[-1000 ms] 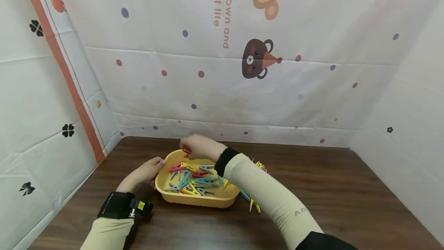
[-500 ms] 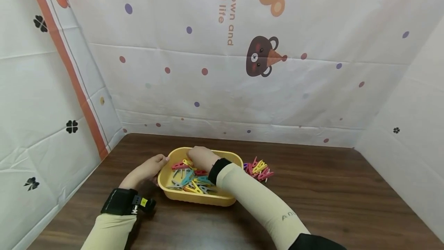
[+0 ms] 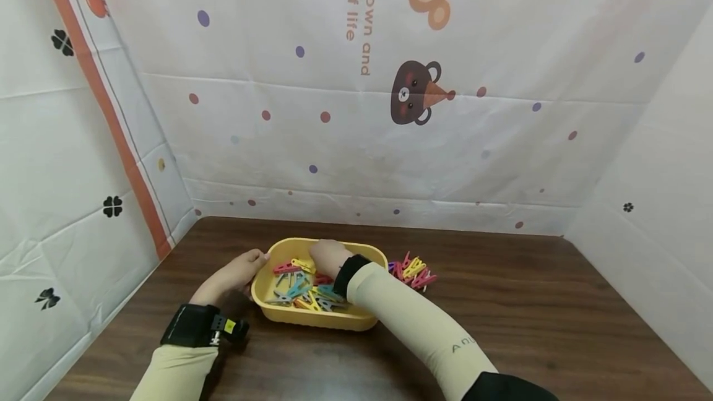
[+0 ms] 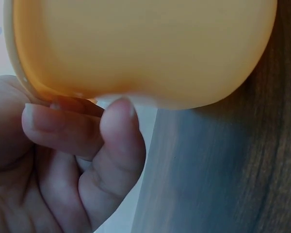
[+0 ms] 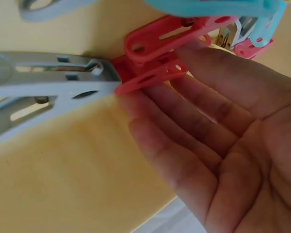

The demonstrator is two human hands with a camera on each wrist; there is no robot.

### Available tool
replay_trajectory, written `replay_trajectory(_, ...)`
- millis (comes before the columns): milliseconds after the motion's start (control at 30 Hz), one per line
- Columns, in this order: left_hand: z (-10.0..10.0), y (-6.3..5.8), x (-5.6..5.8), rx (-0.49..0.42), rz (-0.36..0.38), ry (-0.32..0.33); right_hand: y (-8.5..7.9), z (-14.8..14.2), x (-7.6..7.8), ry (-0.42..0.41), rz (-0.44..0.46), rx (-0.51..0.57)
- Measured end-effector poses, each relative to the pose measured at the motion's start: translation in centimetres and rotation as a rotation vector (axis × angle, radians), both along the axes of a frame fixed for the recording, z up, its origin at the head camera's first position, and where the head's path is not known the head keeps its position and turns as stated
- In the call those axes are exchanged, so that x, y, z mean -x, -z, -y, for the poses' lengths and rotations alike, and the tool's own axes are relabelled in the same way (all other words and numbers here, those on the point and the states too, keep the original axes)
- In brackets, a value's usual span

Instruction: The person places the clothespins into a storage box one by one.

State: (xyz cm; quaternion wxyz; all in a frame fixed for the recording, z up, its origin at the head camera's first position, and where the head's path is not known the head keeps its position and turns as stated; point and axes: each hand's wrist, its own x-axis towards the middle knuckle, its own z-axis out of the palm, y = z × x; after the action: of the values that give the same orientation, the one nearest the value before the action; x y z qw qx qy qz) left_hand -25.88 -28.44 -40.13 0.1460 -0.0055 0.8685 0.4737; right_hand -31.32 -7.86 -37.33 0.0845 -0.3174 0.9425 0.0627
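A yellow plastic basket (image 3: 312, 319) holds several red, yellow, grey and turquoise clothespins. My left hand (image 3: 236, 270) grips its left end, with the thumb at the rim; in the left wrist view the curled fingers lie against the outer wall. Inside, toward the back, my right hand (image 3: 330, 257) reaches down among the clothespins, its fingertips hidden from the head view. From the right wrist it shows pinching a red clothespin (image 5: 160, 39) between thumb and fingers. A grey clothespin (image 5: 63, 80) meets the red one's end, and a turquoise clothespin (image 5: 218, 7) lies just above it.
Right of the basket, a pile of red, yellow and purple clothespins (image 3: 414, 270) lies on the dark wooden table (image 3: 501, 302). A white printed cloth (image 3: 250, 141) hangs behind the table and along its sides.
My right hand has moved from above the basket's back rim, a small red thing at its fingertips, down and rightward into the basket. My left hand keeps its grip on the basket's end.
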Motion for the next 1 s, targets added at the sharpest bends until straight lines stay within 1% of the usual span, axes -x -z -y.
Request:
replay_trajectory(100,-0.1,0.2,0.1,-0.004,0.002,-0.004,-0.3,-0.4,0.3,0.016,0.039,0.006)
replay_trajectory(167,-0.1,0.2,0.1,-0.007,0.004,-0.012,-1.1,-0.7,0.6,0.022,0.084,0.025)
replay_trajectory(233,-0.1,0.3,0.2,-0.013,0.004,-0.004,-2.6,-1.1,0.6,0.013,0.117,0.056)
replay_trajectory(267,-0.1,0.3,0.2,-0.014,0.002,0.002,-3.6,-1.4,0.6,-0.005,0.129,0.081)
replay_trajectory(333,0.0,0.3,0.2,-0.012,-0.005,0.009,-6.2,-2.1,0.2,-0.052,0.153,0.158)
replay_trajectory(433,0.2,0.2,0.1,-0.007,-0.015,0.017,-10.3,-3.5,-0.8,-0.148,0.117,0.285)
replay_trajectory(500,0.3,0.2,0.1,-0.006,-0.018,0.016,-12.7,-4.8,-1.9,-0.217,0.064,0.38)
replay_trajectory(567,0.3,0.1,0.0,-0.013,-0.015,0.015,-14.7,-6.5,-3.1,-0.28,-0.008,0.457)
replay_trajectory(633,0.3,0.1,0.0,-0.02,-0.011,0.013,-16.3,-8.2,-4.5,-0.336,-0.086,0.518)
replay_trajectory(700,0.3,0.1,-0.1,-0.022,-0.007,0.009,-17.2,-10.2,-5.7,-0.374,-0.146,0.562)
replay_trajectory(800,0.3,0.1,-0.1,-0.013,-0.005,0.008,-17.6,-13.3,-7.3,-0.4,-0.222,0.599)
replay_trajectory(900,0.3,0.0,0.0,-0.002,-0.004,0.008,-17.2,-16.3,-8.6,-0.378,-0.285,0.612)
replay_trajectory(1000,0.2,0.0,0.0,0.0,-0.006,0.014,-16.5,-18.7,-9.5,-0.319,-0.322,0.601)
